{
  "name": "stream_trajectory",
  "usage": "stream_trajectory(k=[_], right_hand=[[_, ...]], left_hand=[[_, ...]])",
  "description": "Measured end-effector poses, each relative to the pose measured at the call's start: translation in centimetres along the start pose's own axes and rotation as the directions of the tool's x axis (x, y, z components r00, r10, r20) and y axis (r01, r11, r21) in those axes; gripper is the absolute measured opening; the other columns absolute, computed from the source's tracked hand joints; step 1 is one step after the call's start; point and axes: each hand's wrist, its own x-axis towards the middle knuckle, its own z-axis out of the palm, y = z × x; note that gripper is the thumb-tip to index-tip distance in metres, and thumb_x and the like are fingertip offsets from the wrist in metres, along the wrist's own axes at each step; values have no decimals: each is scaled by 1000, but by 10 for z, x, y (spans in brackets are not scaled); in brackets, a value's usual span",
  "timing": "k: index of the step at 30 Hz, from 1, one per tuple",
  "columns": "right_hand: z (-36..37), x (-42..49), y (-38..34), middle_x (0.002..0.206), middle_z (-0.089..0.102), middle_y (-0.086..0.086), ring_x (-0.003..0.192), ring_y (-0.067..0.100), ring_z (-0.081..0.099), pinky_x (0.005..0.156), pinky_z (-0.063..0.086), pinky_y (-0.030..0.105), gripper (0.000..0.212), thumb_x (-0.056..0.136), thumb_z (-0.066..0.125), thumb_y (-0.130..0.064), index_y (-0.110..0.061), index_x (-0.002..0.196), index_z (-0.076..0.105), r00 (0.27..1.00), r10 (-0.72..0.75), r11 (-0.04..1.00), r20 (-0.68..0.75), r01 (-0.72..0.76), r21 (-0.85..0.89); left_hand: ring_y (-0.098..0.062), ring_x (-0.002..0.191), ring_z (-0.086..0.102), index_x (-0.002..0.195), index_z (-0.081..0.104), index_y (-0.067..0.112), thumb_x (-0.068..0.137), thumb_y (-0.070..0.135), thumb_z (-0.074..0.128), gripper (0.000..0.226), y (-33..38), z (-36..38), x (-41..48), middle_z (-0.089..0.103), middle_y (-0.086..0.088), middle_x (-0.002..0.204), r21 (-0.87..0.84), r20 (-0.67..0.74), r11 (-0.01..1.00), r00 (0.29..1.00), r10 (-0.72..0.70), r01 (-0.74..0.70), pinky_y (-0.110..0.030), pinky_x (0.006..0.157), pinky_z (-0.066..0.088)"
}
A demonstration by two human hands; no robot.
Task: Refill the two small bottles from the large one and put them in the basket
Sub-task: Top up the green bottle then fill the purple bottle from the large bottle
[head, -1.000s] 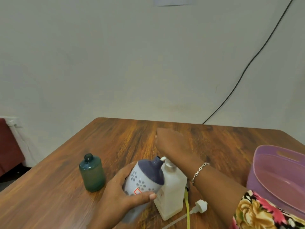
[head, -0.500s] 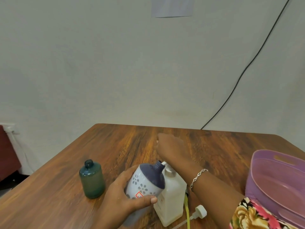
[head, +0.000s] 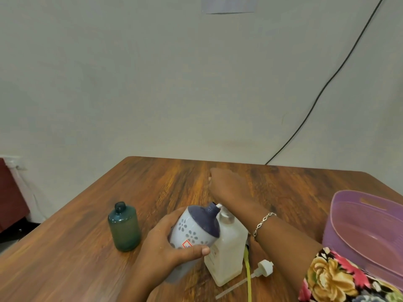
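My left hand [head: 161, 251] grips the large white bottle [head: 194, 227], which has a flower pattern and a dark blue top. It is tilted right, with its white spout at the mouth of a small cream square bottle [head: 226, 256] standing on the table. My right hand [head: 226, 188] reaches past the cream bottle's neck with its back towards me, and its fingers are hidden. A small green bottle [head: 124, 227] stands uncapped to the left, apart from both hands. The purple basket [head: 340, 205] sits at the right edge, with nothing visible inside it.
A white pump cap [head: 265, 268] with its clear tube lies on the wooden table [head: 87, 247] in front of the cream bottle. A yellow tube [head: 248, 277] lies beside it. A black cable [head: 327, 83] runs down the wall behind the table.
Both hands and the bottles keep nearly the same pose. The large bottle stays tilted at the cream bottle's mouth. Only the view has shifted slightly.
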Motion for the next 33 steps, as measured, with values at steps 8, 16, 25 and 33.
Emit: stream_trajectory(k=[8, 16, 25, 33], right_hand=[[-8, 12, -1, 98, 64, 7, 77, 21, 53, 65, 37, 29, 21, 96, 41, -17, -10, 101, 60, 1000, 20, 997, -10, -19, 81], [5, 4, 1, 94, 65, 6, 73, 21, 52, 66, 36, 29, 18, 96, 42, -15, -11, 97, 59, 999, 3, 1000, -52, -3, 6], [-7, 7, 1, 105, 61, 3, 100, 24, 54, 86, 31, 39, 21, 96, 41, -18, -17, 109, 57, 992, 69, 994, -106, -60, 92], [2, 1, -1, 109, 62, 7, 104, 28, 54, 93, 36, 43, 17, 93, 43, -13, -14, 103, 57, 997, 78, 996, -21, -77, 50]], left_hand=[[-4, 99, 63, 116, 58, 43, 33, 71, 81, 91, -1, -1, -1, 66, 14, 111, 12, 6, 1000, 1000, 1, -1, -31, 84, 53], [1, 101, 62, 113, 59, 44, 30, 70, 82, 90, -2, -2, 2, 66, 19, 111, -20, 9, 1000, 1000, 5, -5, -24, 84, 50], [0, 98, 62, 112, 59, 44, 31, 69, 82, 88, 1, -5, 0, 65, 21, 108, 7, 12, 1000, 1000, 20, -20, -20, 78, 49], [-3, 103, 62, 115, 61, 43, 33, 69, 82, 89, -2, -1, -2, 66, 16, 112, 10, -6, 1000, 1000, 18, -18, -31, 88, 51]])
